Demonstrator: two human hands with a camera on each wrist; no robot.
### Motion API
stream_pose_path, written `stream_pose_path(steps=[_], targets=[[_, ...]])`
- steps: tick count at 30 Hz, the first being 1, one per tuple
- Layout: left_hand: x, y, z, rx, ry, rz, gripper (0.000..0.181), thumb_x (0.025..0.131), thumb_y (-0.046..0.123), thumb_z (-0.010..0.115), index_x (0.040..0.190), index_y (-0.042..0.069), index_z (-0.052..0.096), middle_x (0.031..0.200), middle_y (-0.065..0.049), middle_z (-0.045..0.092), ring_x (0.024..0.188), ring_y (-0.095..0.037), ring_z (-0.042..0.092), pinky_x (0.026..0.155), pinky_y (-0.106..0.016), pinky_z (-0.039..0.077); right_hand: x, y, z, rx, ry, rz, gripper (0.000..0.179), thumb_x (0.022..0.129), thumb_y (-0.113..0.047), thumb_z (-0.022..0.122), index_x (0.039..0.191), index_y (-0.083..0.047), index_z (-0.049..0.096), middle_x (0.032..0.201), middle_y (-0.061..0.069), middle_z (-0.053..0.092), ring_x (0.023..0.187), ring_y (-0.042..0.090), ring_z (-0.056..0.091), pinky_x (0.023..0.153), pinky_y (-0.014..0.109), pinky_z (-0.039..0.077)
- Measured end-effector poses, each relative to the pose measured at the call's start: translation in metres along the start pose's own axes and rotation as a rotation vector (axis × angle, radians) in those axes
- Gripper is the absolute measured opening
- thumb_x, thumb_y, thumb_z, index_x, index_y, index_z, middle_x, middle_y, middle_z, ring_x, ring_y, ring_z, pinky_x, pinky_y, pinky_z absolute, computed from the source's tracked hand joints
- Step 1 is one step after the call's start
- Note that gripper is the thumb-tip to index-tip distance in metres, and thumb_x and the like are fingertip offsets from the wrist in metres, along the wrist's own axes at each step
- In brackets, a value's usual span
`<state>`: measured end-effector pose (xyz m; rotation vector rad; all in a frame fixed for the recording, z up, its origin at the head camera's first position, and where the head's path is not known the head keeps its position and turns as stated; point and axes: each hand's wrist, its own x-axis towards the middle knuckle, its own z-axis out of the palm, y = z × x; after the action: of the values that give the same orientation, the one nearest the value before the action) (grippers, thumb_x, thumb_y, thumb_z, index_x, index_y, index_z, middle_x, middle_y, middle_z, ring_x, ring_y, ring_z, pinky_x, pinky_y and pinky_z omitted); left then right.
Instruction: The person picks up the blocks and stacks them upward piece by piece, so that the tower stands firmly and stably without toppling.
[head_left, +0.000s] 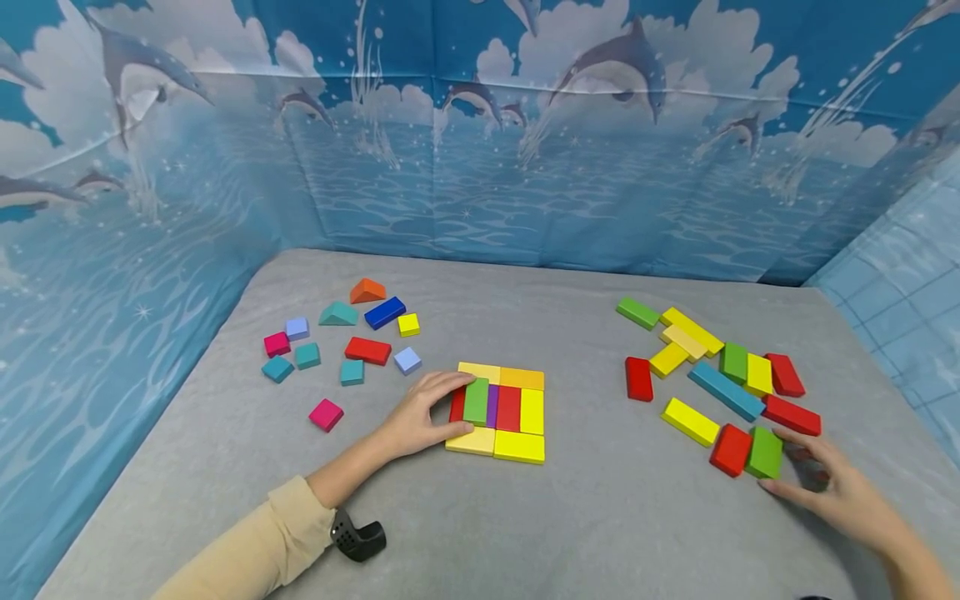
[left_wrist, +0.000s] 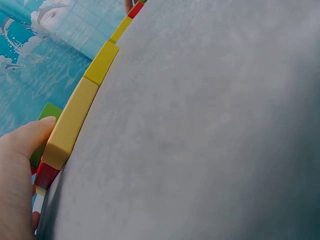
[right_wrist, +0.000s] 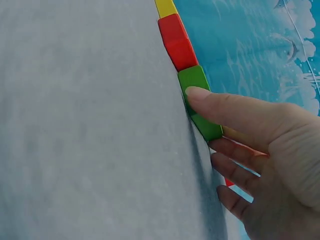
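While pinching one green block (head_left: 476,402) by its two ends with the left hand (head_left: 427,417) – thumb at the near end, fingers at the far end – best to keep that block level and to press only lightly; located within the flat pattern, with a red block (head_left: 456,408) at its left side and a thin purple strip (head_left: 492,407) at its right; seeming to stand a little higher than its neighbours; cannot tell whether resting or held just above. Wise also to mind the thumb over the cream block (head_left: 470,442), so as not to push the near edge out of line.

Gripped likewise in the right hand (head_left: 843,496), between thumb and fingers: a second green block (head_left: 765,452), right against another red block (head_left: 731,450) in the loose group; for a clean lift, better to separate from that neighbour first.

Concerning materials: painted surfaces, smooth and probably wooden, with flat faces and straight edges; mostly oblong shapes, but at left also an orange wedge (head_left: 367,291), a teal wedge (head_left: 338,314) and a pink cube (head_left: 326,415); underneath, a soft grey cloth (head_left: 585,500) – likely to drag slightly under sliding pieces.
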<state>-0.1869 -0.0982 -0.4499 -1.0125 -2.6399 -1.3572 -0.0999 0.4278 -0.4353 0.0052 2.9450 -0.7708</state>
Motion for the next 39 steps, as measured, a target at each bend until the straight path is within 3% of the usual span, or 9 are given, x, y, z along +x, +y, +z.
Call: stream_pose_path(steps=[4,9,12,16,19,21,27,32,39], targets=[[0.000,0.000,0.000,-0.003,0.000,-0.003,0.060,0.079,0.030,0.071,0.133,0.017,0.048,0.134,-0.001,0.048,0.122,-0.019,0.038,0.098,-0.049,0.035,0.006,0.016,0.002,-0.013,0.013,0.020,0.081,0.075,-0.037,0.074,0.130,0.007,0.034,0.119,0.028,0.039,0.095,0.040,0.042,0.065,0.043,0.043],[0.000,0.000,0.000,0.002,0.009,0.009,0.059,0.079,0.030,0.071,0.132,0.017,0.049,0.133,-0.001,0.049,0.121,-0.018,0.039,0.098,-0.048,0.036,0.017,0.036,0.000,-0.063,0.058,-0.007,0.086,0.066,-0.048,0.077,0.122,0.006,0.039,0.114,0.024,0.044,0.086,0.029,0.047,0.059,0.032,0.046],[0.000,0.000,0.000,0.001,0.011,0.015,0.059,0.079,0.029,0.071,0.132,0.016,0.049,0.133,-0.001,0.049,0.121,-0.018,0.040,0.098,-0.048,0.035,0.020,0.004,-0.012,-0.053,0.024,-0.026,0.082,0.069,-0.040,0.078,0.123,0.008,0.038,0.115,0.026,0.042,0.088,0.030,0.046,0.063,0.038,0.047],[0.001,0.000,0.000,0.002,0.016,0.016,0.059,0.078,0.029,0.071,0.132,0.016,0.049,0.133,-0.001,0.049,0.121,-0.018,0.040,0.097,-0.047,0.036,0.021,-0.072,-0.024,-0.009,0.020,-0.117,0.072,0.070,-0.025,0.080,0.123,0.005,0.041,0.114,0.023,0.045,0.091,0.024,0.047,0.067,0.030,0.047],[0.001,0.000,0.000,0.005,0.018,0.017,0.059,0.078,0.029,0.071,0.132,0.016,0.049,0.133,-0.001,0.049,0.121,-0.018,0.040,0.097,-0.047,0.036,0.027,-0.114,-0.017,0.039,0.047,-0.238,0.065,0.069,-0.020,0.081,0.119,0.001,0.046,0.112,0.016,0.049,0.090,0.016,0.048,0.065,0.019,0.045],[0.001,0.000,0.000,0.004,0.017,0.014,0.060,0.078,0.030,0.071,0.132,0.017,0.049,0.133,0.000,0.049,0.120,-0.018,0.040,0.097,-0.046,0.037,0.034,-0.135,-0.008,0.084,0.033,-0.304,0.062,0.070,-0.019,0.080,0.119,0.000,0.047,0.113,0.014,0.050,0.093,0.022,0.049,0.069,0.023,0.047],[0.000,-0.001,0.000,0.003,0.014,0.013,0.059,0.079,0.029,0.070,0.133,0.017,0.048,0.133,0.000,0.049,0.120,-0.017,0.040,0.098,-0.046,0.036,0.054,-0.184,0.033,0.191,-0.020,-0.434,0.060,0.071,-0.019,0.079,0.120,-0.002,0.048,0.114,0.012,0.051,0.096,0.027,0.049,0.076,0.044,0.046],[0.000,-0.001,-0.001,0.004,0.013,0.011,0.059,0.079,0.029,0.070,0.133,0.017,0.048,0.133,0.000,0.049,0.120,-0.017,0.040,0.098,-0.046,0.036,0.067,-0.216,0.063,0.248,-0.088,-0.497,0.060,0.070,-0.018,0.079,0.120,-0.003,0.049,0.114,0.010,0.051,0.098,0.027,0.051,0.080,0.045,0.046],[0.000,-0.001,0.000,0.008,0.020,0.035,0.058,0.079,0.028,0.070,0.132,0.015,0.049,0.133,-0.001,0.049,0.121,-0.019,0.040,0.098,-0.047,0.035,0.076,-0.238,0.086,0.213,-0.179,-0.480,0.062,0.070,-0.025,0.079,0.121,-0.005,0.049,0.117,0.009,0.051,0.103,0.024,0.048,0.087,0.042,0.045]])
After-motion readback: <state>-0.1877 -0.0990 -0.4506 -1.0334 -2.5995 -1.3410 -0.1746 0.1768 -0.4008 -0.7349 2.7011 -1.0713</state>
